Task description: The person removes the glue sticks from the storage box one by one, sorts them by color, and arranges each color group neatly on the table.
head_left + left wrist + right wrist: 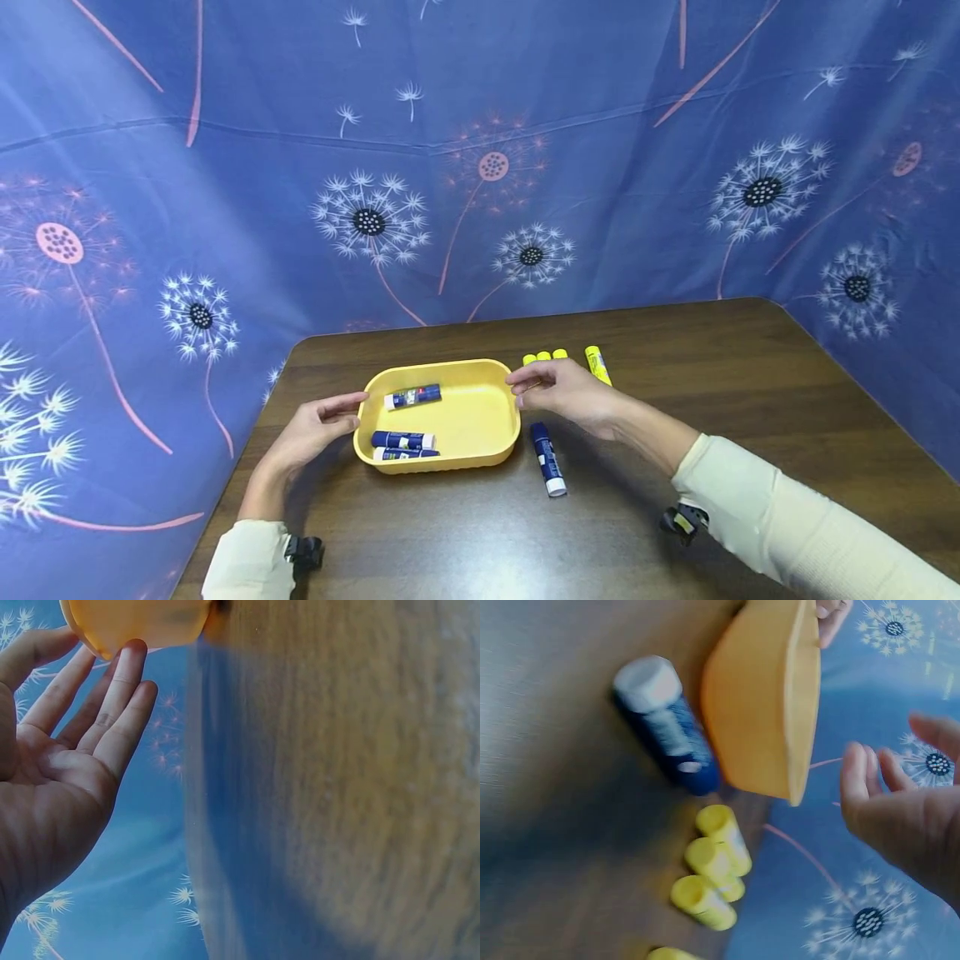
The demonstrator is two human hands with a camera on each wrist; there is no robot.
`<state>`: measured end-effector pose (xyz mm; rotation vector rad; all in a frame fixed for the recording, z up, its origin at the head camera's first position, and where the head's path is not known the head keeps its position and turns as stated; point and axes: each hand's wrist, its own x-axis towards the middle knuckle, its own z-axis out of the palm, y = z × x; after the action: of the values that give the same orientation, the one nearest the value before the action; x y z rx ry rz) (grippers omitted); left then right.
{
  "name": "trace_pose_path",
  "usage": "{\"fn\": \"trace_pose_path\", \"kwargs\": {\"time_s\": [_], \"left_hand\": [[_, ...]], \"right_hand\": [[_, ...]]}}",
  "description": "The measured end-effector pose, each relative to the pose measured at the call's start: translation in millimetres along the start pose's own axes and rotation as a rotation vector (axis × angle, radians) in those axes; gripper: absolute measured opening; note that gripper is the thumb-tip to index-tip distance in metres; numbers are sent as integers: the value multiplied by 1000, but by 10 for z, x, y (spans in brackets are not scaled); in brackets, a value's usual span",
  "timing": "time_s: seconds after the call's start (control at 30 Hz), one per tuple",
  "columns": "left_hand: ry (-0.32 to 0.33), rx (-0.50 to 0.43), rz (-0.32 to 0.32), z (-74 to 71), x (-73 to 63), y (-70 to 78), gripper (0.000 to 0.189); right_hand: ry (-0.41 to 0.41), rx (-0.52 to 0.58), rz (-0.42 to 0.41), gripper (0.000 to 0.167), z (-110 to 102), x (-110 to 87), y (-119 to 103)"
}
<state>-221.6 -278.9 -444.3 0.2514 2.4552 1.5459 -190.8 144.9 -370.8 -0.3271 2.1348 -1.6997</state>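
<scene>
A yellow plastic tray stands on the wooden table. Three blue glue sticks lie in it: one near the far left, the other two side by side at the near left. At the tray's left end, my left hand touches the rim with fairly straight fingers; the left wrist view shows the fingertips against the wall. My right hand is by the right end, holding nothing, its relaxed fingers apart from the tray in the right wrist view. Below that hand lies another blue glue stick with a white end.
Behind my right hand, three yellow sticks stand in a row, partly hidden in the head view. Another yellow stick lies farther right. The brown table ends at a blue dandelion-print cloth behind it.
</scene>
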Motion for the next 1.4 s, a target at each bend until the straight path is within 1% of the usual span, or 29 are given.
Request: {"fn": "trace_pose_path", "kwargs": {"time_s": [0.13, 0.3, 0.47, 0.6, 0.7, 0.87, 0.97, 1.13, 1.27, 1.4], "left_hand": [[0, 9, 2, -3, 1, 3, 48], [5, 5, 0, -4, -6, 6, 48], [-7, -14, 4, 13, 14, -1, 49], [2, -26, -3, 20, 23, -8, 49], [7, -24, -9, 21, 22, -6, 49], [6, -27, -6, 22, 23, -10, 49], [13, -27, -8, 29, 26, -20, 49], [3, -15, -4, 53, 51, -27, 48], [15, -17, 0, 54, 65, -23, 48], [21, -16, 0, 28, 28, -42, 48]], "right_hand": [[-144, -37, 4, 44, 57, 162, -163], [-278, -96, -17, 42, 195, 371, -298], [-363, -164, -37, 39, 331, 566, -363], [-411, -201, -47, 38, 435, 707, -386], [-427, -211, -41, 39, 505, 796, -381], [-427, -217, -47, 37, 614, 932, -351], [-436, -221, -54, 37, 681, 995, -325], [-455, -266, -43, 39, 771, 1069, -261], [-447, -286, -42, 39, 852, 1145, -218], [-458, -292, -34, 41, 976, 1225, -173]]}}
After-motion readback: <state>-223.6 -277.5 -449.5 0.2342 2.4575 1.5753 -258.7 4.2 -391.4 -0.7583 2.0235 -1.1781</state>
